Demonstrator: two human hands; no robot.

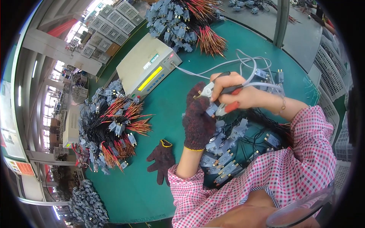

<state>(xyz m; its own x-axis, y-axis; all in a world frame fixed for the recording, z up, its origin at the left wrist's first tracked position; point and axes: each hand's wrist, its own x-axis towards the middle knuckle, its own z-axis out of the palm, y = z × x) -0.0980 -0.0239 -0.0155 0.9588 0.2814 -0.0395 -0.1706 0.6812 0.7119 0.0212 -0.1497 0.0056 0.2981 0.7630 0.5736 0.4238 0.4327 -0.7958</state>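
Note:
My left hand [198, 125], in a dark knitted glove with a yellow cuff, is closed around a small blue-grey plug housing [211, 109] with brass pins. My bare right hand [239, 91] grips a plier-shaped tool with red and black handles [231, 106]; its pale head [207, 90] meets the gloved fingers. Grey cables [250, 74] run near the right hand toward the tester. The contact between tool and housing is partly hidden by my fingers. Below my hands lie several more grey housings [224, 146] with black wires.
A beige tester [133, 62] with a lit yellow display stands at the back. Heaps of wired grey plugs lie at the left [114, 129] and the far side [171, 22]. An empty dark glove [161, 161] rests on the green tabletop [133, 193]. Plastic crates [330, 57] and a metal post [281, 22] stand right.

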